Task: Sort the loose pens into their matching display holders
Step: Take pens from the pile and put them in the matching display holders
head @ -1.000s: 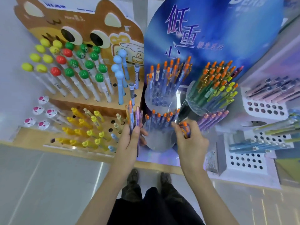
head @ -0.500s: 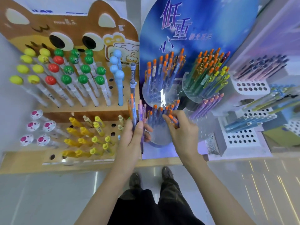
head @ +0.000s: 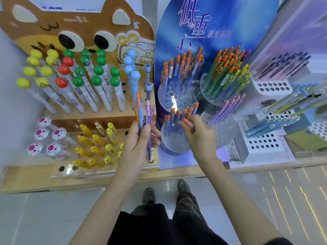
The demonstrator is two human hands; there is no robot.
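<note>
Pens (head: 142, 112) sit clamped in left hand (head: 136, 144) while right hand (head: 200, 137) pinches an orange-capped pen (head: 188, 123) (blurred, barrel mostly hidden).

Wooden shelf (head: 26, 181) bearing pen display stands (head: 106, 171)

My left hand (head: 137, 140) hides the lower barrels of the pens (head: 144, 112) it grips, so I can't count them. My right hand (head: 198, 135) pinches an orange-capped pen (head: 188, 123), both blurred; I can't tell whether its tip sits in the holder (head: 174, 145). The top edge cuts off the sign (head: 238, 23), the right edge the racks (head: 272, 85). Barrel print is too small to read.
</note>
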